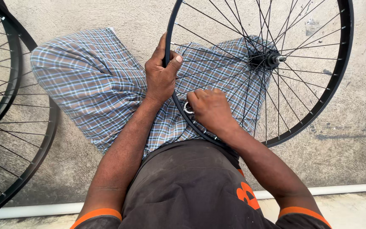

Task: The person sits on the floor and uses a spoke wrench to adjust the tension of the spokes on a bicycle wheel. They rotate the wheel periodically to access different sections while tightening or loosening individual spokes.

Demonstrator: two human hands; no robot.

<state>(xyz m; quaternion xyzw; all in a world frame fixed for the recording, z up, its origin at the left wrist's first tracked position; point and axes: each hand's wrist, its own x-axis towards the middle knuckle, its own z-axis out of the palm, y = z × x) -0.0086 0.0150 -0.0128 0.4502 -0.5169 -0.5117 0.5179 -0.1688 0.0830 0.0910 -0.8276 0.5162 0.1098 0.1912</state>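
A black spoked bicycle wheel [334, 80] stands upright across my lap, its hub [270, 59] to the upper right. My left hand [161, 72] grips the rim on its left side, thumb over the edge. My right hand [210, 108] is closed around a small round metal tool [188, 107], pressed against the rim's lower left part near the spoke ends. I sit cross-legged in plaid cloth [90, 80].
Two more black spoked wheels [30, 157] lie on the concrete floor at the left. A white pipe [352, 188] runs along the floor behind me. Bare concrete [352, 148] lies to the right of the wheel.
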